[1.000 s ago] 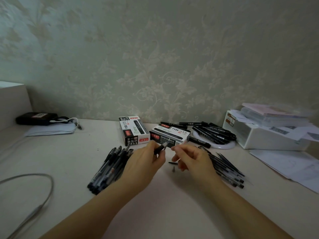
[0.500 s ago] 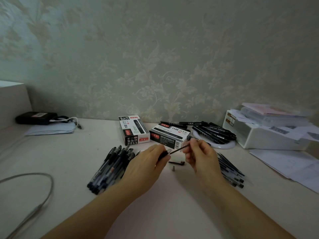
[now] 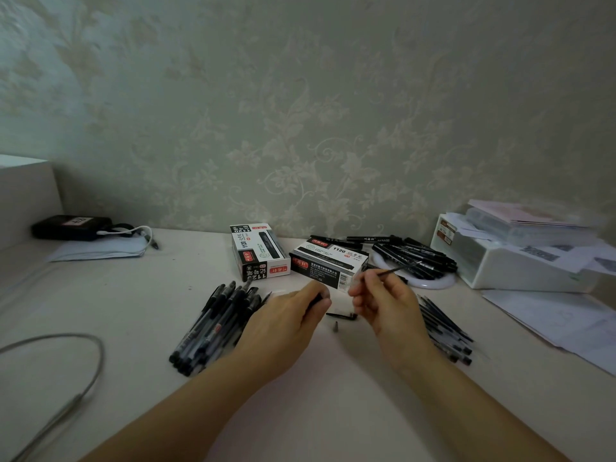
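Observation:
My left hand (image 3: pixel 286 323) grips a black pen barrel (image 3: pixel 315 299), of which only a short dark end shows past the fingers. My right hand (image 3: pixel 386 305) pinches a thin refill (image 3: pixel 396 270) that points up and to the right, clear of the barrel. Between the hands, on the table, lie a black pen cap (image 3: pixel 341 315) and a small metal tip (image 3: pixel 335 326). A pile of black pens (image 3: pixel 216 325) lies left of my left hand. A pile of thin refills (image 3: pixel 445 331) lies right of my right wrist.
Two pen boxes (image 3: pixel 258 253) (image 3: pixel 328 261) stand behind the hands, with black markers on a white plate (image 3: pixel 413 255). A white box with papers (image 3: pixel 513 258) sits at right, loose sheets (image 3: pixel 566 325) in front of it. A black case (image 3: pixel 71 226) and a cable loop (image 3: pixel 66 368) lie at left.
My right hand has drawn the refill out of the barrel and moved it up and to the right. My left hand has stayed in place with the barrel.

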`<control>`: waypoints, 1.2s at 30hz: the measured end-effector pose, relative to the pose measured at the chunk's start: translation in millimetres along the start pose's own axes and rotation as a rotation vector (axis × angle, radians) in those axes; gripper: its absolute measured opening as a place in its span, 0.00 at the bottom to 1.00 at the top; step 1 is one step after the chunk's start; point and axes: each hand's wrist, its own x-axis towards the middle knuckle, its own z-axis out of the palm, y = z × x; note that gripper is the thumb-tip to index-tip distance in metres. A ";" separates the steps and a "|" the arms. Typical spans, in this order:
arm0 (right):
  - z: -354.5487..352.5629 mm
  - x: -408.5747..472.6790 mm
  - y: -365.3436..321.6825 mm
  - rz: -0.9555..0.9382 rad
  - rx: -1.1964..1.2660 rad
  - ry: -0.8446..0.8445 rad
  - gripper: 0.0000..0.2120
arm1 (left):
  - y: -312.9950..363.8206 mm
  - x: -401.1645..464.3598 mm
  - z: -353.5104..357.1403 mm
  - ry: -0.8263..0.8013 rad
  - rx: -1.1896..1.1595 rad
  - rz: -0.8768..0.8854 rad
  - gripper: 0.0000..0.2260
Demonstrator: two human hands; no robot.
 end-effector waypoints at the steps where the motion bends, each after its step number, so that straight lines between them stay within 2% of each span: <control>1: -0.8 0.3 -0.8 0.003 0.023 -0.004 0.09 | 0.4 -0.3 0.0 -0.006 -0.002 0.009 0.09; 8: 5.2 -4.8 0.6 0.047 0.046 -0.122 0.09 | -0.1 -0.5 0.5 -0.007 -0.004 0.009 0.09; 17: 2.2 -3.2 -0.2 0.021 -0.069 -0.122 0.08 | -1.5 -0.5 1.6 -0.039 0.009 -0.008 0.09; 24: 0.9 -2.7 0.5 0.013 -0.047 -0.123 0.08 | 0.1 0.8 0.4 -0.044 -0.006 0.003 0.08; 30: 6.1 -5.8 5.3 0.016 -0.135 -0.190 0.07 | 1.3 1.4 -0.1 -0.002 -0.054 0.038 0.16; 36: 2.6 -2.8 1.0 -0.086 -0.105 -0.063 0.09 | -1.9 1.2 1.2 0.000 -0.007 0.010 0.09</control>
